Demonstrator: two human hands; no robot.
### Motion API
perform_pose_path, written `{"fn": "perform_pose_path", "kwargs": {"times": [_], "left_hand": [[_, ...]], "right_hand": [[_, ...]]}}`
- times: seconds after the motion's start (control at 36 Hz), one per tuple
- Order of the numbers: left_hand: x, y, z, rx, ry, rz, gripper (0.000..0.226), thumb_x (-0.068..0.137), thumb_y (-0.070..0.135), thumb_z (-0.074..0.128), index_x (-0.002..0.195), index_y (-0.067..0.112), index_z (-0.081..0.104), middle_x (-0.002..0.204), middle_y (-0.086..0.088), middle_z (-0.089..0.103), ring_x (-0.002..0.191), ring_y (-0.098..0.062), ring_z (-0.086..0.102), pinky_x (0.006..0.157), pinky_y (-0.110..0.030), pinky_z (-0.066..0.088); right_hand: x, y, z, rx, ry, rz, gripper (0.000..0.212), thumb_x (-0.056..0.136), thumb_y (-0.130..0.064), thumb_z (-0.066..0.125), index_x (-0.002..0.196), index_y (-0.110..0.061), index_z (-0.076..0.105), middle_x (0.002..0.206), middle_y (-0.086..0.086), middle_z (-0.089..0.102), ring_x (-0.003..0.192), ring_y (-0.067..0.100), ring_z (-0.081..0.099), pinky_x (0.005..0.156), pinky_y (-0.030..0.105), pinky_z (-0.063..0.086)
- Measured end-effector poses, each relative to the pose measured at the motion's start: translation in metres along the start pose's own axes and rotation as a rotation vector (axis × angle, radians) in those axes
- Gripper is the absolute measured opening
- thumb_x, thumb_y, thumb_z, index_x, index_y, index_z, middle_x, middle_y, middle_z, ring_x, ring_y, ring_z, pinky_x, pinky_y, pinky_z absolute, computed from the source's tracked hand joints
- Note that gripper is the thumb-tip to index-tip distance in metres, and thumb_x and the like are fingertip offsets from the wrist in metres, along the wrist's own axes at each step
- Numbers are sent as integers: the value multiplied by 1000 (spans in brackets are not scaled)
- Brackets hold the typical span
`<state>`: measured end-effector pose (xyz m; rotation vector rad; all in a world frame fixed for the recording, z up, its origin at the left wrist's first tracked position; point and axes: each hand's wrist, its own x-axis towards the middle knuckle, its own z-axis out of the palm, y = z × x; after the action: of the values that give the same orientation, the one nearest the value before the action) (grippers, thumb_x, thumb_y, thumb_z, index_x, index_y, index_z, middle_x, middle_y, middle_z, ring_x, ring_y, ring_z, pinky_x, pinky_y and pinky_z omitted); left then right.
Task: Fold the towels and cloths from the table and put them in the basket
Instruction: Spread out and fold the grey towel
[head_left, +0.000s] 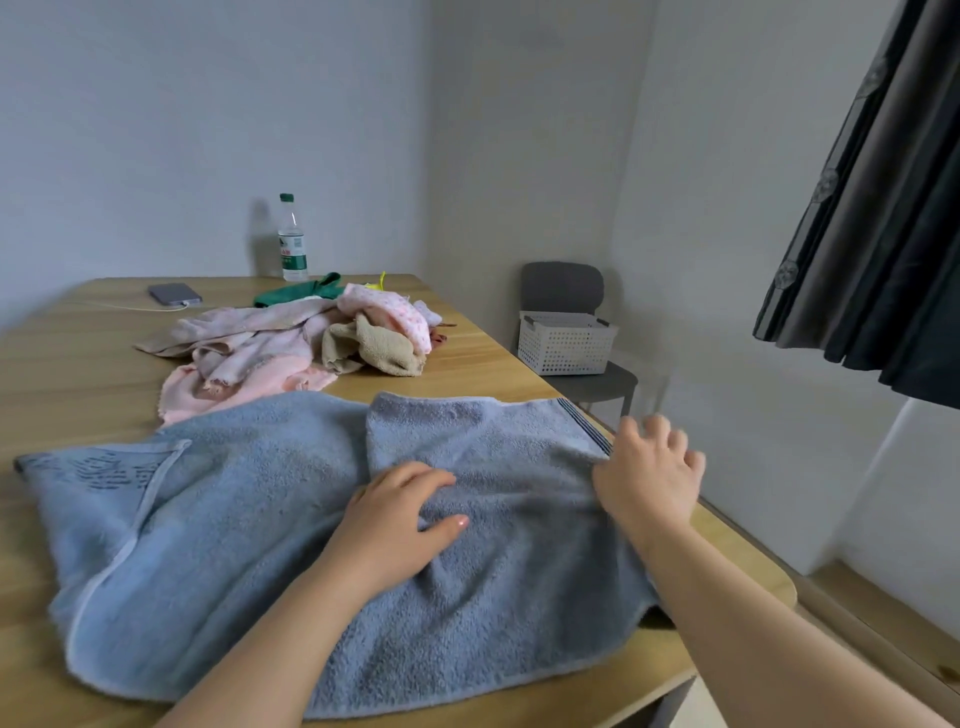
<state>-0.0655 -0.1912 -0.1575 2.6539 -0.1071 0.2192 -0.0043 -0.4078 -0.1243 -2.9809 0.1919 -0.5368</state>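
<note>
Table (78, 364), blue towel (234, 545) under left fingers (415, 478)

The towel (234, 519) is blue terry cloth, nubby and matt. The table (62, 374) is pale wood grain, smooth with a faint sheen. At two o'clock the basket (563, 345) is white perforated plastic; at eleven, the bottle (292, 239) is clear glossy plastic.

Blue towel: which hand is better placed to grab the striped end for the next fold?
Right, probably. The right hand is at the striped end of the towel, fingers spread. The left hand lies flat mid-towel, better suited to pinning it.
</note>
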Motion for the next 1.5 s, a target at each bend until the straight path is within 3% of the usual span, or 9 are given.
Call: {"fn": "perform_pose_path", "kwargs": {"times": [0.22, 0.33, 0.39, 0.56, 0.81, 1.06, 1.14, 1.22, 1.5], "left_hand": [[-1, -3, 0, 159, -96, -98, 48, 92, 61, 29, 136, 43, 37, 149, 20, 24, 143, -6, 9, 116, -44, 9], [-8, 0, -4, -137, -23, -54, 49, 77, 68, 29, 107, 40, 55, 116, 21, 49, 118, -7, 46, 100, -27, 33], [-11, 3, -7, -72, 32, -100, 12, 85, 47, 42, 89, 36, 45, 102, 17, 48, 106, -14, 52, 93, -26, 34], [-11, 6, -15, 263, 24, -256, 7, 94, 22, 34, 97, 27, 39, 116, 7, 50, 109, -18, 49, 102, -39, 31], [-14, -2, -19, 56, 41, -248, 19, 93, 24, 39, 97, 30, 56, 103, 7, 62, 97, -18, 55, 81, -32, 47], [-16, -25, -31, 125, -94, -344, 27, 95, 40, 41, 119, 36, 51, 134, 10, 45, 126, -16, 40, 107, -46, 28], [-16, -9, -32, -201, 16, -336, 12, 90, 33, 52, 78, 30, 52, 96, 6, 57, 93, -15, 56, 79, -26, 46], [-19, -3, -31, -359, 104, -305, 14, 91, 25, 54, 77, 23, 49, 83, 4, 52, 69, -7, 48, 56, -20, 35], [-38, -50, -54, 311, 150, -606, 29, 91, 39, 47, 120, 37, 47, 137, 3, 35, 131, -25, 28, 105, -56, 22]], "right_hand": [[-24, -15, 22, 153, -432, -352, 51, 96, -52, 33, 143, -31, 30, 152, -9, 26, 142, 17, 19, 113, 38, 16], [-20, 9, 24, 100, -414, -332, 53, 96, -57, 25, 145, -38, 24, 155, -13, 19, 144, 15, 13, 115, 37, 11], [-11, 22, 19, 78, -442, -272, 49, 97, -50, 26, 144, -39, 25, 155, -13, 20, 143, 15, 15, 115, 38, 13], [-11, 8, -5, -78, -317, -172, 36, 92, -24, 33, 123, -25, 53, 133, 2, 45, 130, 23, 32, 104, 41, 24], [-61, -64, 24, 147, -436, -447, 52, 94, -60, 24, 143, -43, 23, 155, -8, 16, 143, 24, 6, 112, 46, 8], [-34, -30, 19, 91, -488, -379, 51, 96, -55, 25, 146, -43, 19, 156, -15, 11, 145, 12, 5, 116, 40, 4], [-33, -33, 13, 169, -460, -208, 46, 93, -39, 34, 139, -34, 37, 150, -9, 30, 140, 15, 20, 112, 41, 14], [-41, -59, 6, 216, -357, -149, 40, 90, -32, 38, 126, -21, 51, 141, -2, 41, 135, 19, 29, 111, 43, 19], [-73, -81, 21, 230, -373, -450, 49, 94, -54, 33, 140, -37, 32, 150, -16, 26, 141, 12, 17, 113, 37, 11]]}}
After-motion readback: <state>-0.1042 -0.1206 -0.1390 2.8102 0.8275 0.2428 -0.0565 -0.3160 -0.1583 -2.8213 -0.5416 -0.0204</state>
